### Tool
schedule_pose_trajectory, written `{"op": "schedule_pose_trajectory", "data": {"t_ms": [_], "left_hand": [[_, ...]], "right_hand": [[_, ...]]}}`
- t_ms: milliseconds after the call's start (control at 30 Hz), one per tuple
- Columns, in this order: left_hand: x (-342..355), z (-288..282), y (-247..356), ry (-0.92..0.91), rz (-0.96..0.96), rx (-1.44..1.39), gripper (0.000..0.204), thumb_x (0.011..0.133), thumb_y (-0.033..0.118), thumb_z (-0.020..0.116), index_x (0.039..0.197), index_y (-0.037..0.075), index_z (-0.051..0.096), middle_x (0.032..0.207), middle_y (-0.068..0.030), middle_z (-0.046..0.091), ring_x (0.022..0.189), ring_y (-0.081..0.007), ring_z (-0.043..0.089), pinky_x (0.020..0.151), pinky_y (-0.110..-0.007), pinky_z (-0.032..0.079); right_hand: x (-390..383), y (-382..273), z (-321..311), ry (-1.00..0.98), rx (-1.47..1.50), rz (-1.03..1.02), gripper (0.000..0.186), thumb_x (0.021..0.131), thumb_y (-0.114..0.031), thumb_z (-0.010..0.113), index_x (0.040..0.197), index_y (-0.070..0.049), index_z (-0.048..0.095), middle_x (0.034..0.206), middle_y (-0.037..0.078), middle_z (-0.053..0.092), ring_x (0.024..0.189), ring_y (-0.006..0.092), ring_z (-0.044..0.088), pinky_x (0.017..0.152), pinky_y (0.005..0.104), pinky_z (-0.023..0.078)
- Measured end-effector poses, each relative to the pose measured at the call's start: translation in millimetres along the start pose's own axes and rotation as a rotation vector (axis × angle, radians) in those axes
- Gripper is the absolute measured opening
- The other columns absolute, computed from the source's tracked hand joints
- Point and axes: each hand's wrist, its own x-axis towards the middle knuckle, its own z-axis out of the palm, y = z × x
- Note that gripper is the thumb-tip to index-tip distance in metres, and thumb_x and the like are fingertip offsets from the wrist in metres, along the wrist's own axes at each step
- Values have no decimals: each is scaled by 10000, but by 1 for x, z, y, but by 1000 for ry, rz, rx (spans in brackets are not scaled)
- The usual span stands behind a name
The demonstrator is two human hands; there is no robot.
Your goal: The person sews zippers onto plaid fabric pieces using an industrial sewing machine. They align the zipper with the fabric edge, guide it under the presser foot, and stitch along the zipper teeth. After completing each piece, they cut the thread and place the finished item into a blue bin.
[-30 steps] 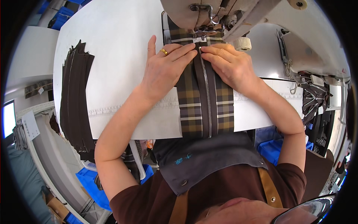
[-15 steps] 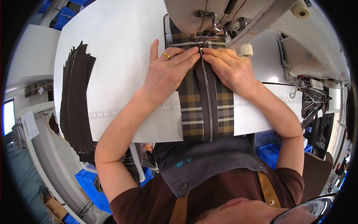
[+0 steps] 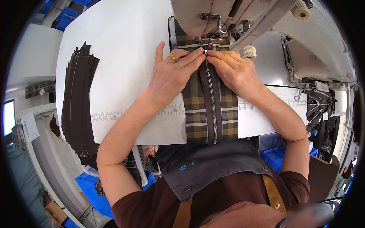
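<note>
Plaid fabric (image 3: 195, 98) with zipper (image 3: 211, 102) flat on white desk (image 3: 118, 57), top end under sewing machine (image 3: 213, 15). Left hand (image 3: 171, 76) and right hand (image 3: 234, 72) flank zipper, fingers together, pressed flat (not pinching). Likely soft, light, shifts easily; hold beside the 2 zipper edges.

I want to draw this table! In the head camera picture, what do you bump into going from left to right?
Stack of dark brown zipper tapes → left hand → metal zipper on the plaid fabric → right hand → dark straps hanging at the table's right end.
</note>
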Motion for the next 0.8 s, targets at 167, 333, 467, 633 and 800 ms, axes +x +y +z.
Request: {"op": "schedule_pose_trajectory", "data": {"t_ms": [167,333,467,633,800], "left_hand": [[2,1,0,-17,10,-6,290,850,92,553,1120,139,648,1223,64,599,975,-143,564,1062,-527,189],[1,4,0,17,-21,-30,266,827,112,589,1088,128,644,1197,56,610,993,-165,563,1041,-546,215],[1,11,-2,-20,-23,-40,275,866,144,488,1118,147,598,1242,49,571,1064,-179,549,982,-603,234],[-7,1,2,8,-19,-23,270,891,260,553,1127,139,602,1223,33,581,1144,-212,487,974,-589,281],[-94,-83,-14,-34,-270,286,238,878,213,582,1070,83,634,1149,-31,630,1162,-245,536,973,-587,300]], "right_hand": [[-2,2,0,-28,5,10,301,692,-57,628,990,-13,639,1040,90,658,725,199,614,612,291,511],[0,2,-8,-33,135,64,329,738,-110,668,1051,-18,625,1123,102,631,849,236,623,696,305,497],[0,-2,-8,-181,-13,71,356,758,-210,717,1058,-36,637,1197,77,608,987,261,588,802,376,458],[2,-6,-18,-186,-75,58,339,778,-124,683,1101,-26,643,1187,67,619,1032,250,565,898,360,404],[4,-7,-15,-182,-48,42,320,792,-125,681,1093,-22,647,1181,65,623,1055,257,558,915,359,402]]}}
